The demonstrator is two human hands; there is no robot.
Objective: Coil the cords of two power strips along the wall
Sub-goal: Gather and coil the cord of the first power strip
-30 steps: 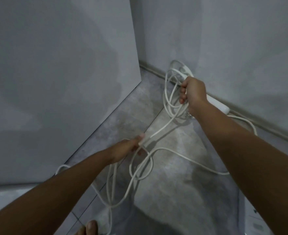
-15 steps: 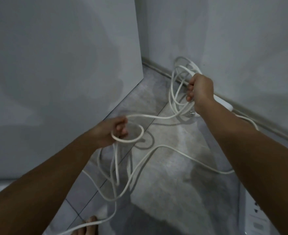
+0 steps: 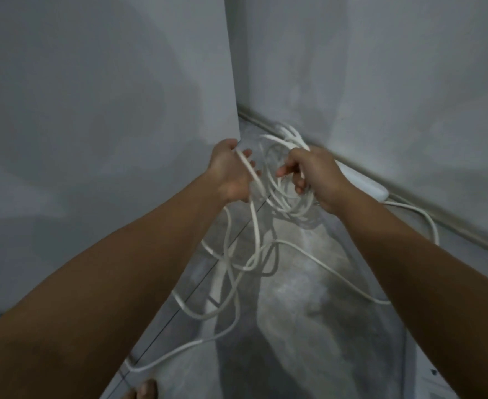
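My right hand (image 3: 317, 174) grips a bundle of white cord loops (image 3: 287, 197) held above the floor near the wall corner. My left hand (image 3: 231, 171) holds a strand of the same white cord (image 3: 254, 226), raised close beside the right hand. From the hands the cord drops in loose tangled curves onto the grey floor. A white power strip (image 3: 363, 184) lies along the base of the right wall, partly hidden behind my right hand. Another cord section (image 3: 426, 217) curves out from the strip's end.
A grey panel (image 3: 122, 139) stands on the left, its edge meeting the floor. The right wall has a skirting board (image 3: 438, 208). My toes (image 3: 145, 391) show at the bottom edge. A white object (image 3: 438, 384) lies at bottom right.
My left hand has risen and moved right with the cord, coming next to the right hand's bundle. The right hand stayed near the wall.
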